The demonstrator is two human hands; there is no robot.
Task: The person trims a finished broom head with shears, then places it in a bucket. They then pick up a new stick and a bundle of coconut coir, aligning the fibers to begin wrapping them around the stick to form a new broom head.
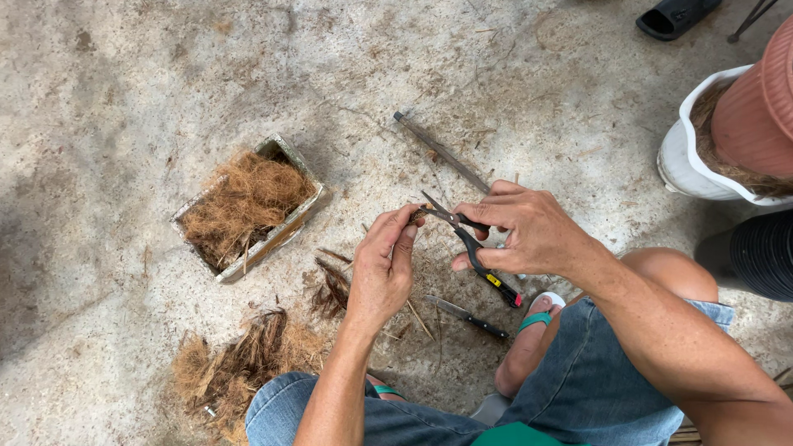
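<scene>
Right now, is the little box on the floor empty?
No, the box is stuffed full of brown, hairy fibre, lying on the concrete floor to the left of the left hand.

The floor [124, 99] is pale grey concrete with darker stains. The fibre [244, 202] in the grey box [285, 227] is orange-brown, and the pile [239, 363] is brown with darker strands. The pliers [479, 256] have black handles with a yellow and red mark. The knife [467, 315] has a black handle. The shorts [595, 372] are faded blue denim, the sandal strap [535, 320] green. The bucket [702, 165] is white, the pot [764, 107] dull pink.
</scene>
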